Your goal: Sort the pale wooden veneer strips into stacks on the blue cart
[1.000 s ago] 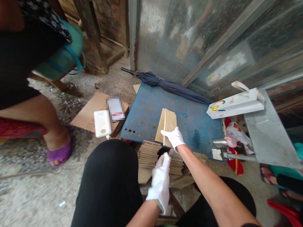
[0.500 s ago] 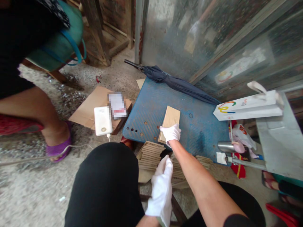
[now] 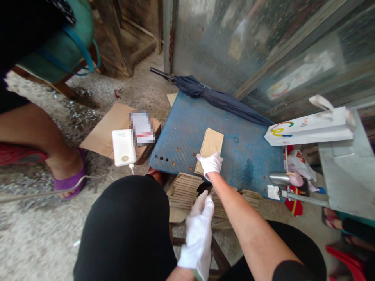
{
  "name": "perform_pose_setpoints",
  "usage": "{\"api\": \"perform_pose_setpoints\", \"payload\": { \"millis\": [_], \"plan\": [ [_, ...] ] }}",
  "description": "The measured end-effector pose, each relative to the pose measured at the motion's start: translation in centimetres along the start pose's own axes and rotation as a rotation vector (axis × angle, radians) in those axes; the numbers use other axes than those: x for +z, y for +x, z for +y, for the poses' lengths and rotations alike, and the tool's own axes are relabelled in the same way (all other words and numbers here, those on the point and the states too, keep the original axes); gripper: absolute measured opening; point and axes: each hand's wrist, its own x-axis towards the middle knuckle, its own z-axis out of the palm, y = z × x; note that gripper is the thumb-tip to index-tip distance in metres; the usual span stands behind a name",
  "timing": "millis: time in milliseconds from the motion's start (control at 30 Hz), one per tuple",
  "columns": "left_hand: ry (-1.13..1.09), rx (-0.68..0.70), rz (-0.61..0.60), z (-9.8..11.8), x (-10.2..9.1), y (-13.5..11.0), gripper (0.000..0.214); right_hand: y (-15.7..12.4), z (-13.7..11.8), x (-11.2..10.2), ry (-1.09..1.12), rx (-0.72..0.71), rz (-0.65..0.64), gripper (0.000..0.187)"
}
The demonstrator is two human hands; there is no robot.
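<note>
1. Board of pale wood (image 3: pixel 213 141) lies flat on the blue bench (image 3: pixel 181 125), toward its near edge.
2. The gloved right hand (image 3: pixel 210 164) has its grip closed on the near end of that board, thumb at the left edge.
3. The gloved left hand (image 3: pixel 197 230) is nearer the knees, fingers together, near stacked slats (image 3: pixel 185 190); whether its grip holds anything, I cannot tell.
4. A folded umbrella (image 3: pixel 222 100) lies along the far edge, and a white paper bag (image 3: pixel 312 127) sits at the right end.
5. A white power bank (image 3: pixel 124 147) rests on a cardboard box (image 3: pixel 101 130) to the left.
</note>
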Motion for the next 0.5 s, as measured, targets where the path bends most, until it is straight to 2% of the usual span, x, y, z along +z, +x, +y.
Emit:
{"api": "perform_pose_setpoints", "payload": {
  "millis": [100,167,400,500],
  "plan": [
    [0.022,0.009,-0.002,0.3,0.0,-0.2,0.054,0.5,0.8,0.7,0.022,-0.06,0.037,0.104],
    [0.039,0.004,0.009,0.5,0.1,-0.3,0.05,0.7,1.2,0.9,0.029,-0.088,0.055,0.104],
    [0.053,-0.018,0.028,0.7,0.2,-0.6,0.048,1.4,0.5,0.2,-0.025,-0.055,-0.038,0.132],
    [0.012,-0.033,0.007,0.6,0.2,-0.6,0.052,1.8,-0.3,0.3,-0.047,-0.057,-0.055,0.137]
  ]
}}
